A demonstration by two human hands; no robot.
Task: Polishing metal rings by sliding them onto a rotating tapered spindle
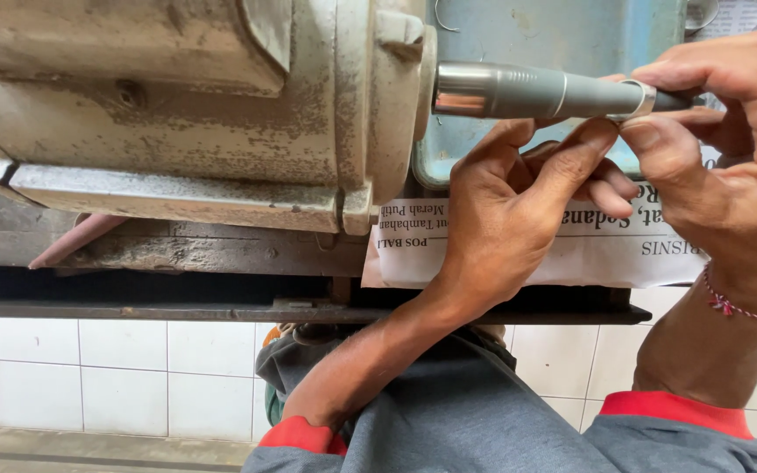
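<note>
The person's two hands meet at a grey spindle (532,91) that sticks out sideways from the end of a worn, cream-painted motor (194,105). The spindle is a smooth metal cylinder, shiny at the motor end and narrowing to a darker tip on the right, and it lies level, high in the view.

A silver ring (634,98) sits around the narrow part of the spindle. The right hand (729,149) comes in from the right and grips there: its thumb presses the ring from below while the curled fingers close over the spindle tip from above. A pink beaded bracelet (738,307) circles that wrist.

The left hand (505,219) rises from below, its fingers (571,162) bent upward. One fingertip touches the underside of the spindle just beside the ring; the others fold loosely behind it. It grips nothing fully, only props the spindle.

Behind the hands lies a sheet of newspaper (606,254) on the dark counter (177,254) edge, under a blue-grey metal panel (554,31). The motor's foot rests on that counter. Below runs a wall of white tiles (89,377). Both forearms come out of grey sleeves (484,420) with red cuffs.
</note>
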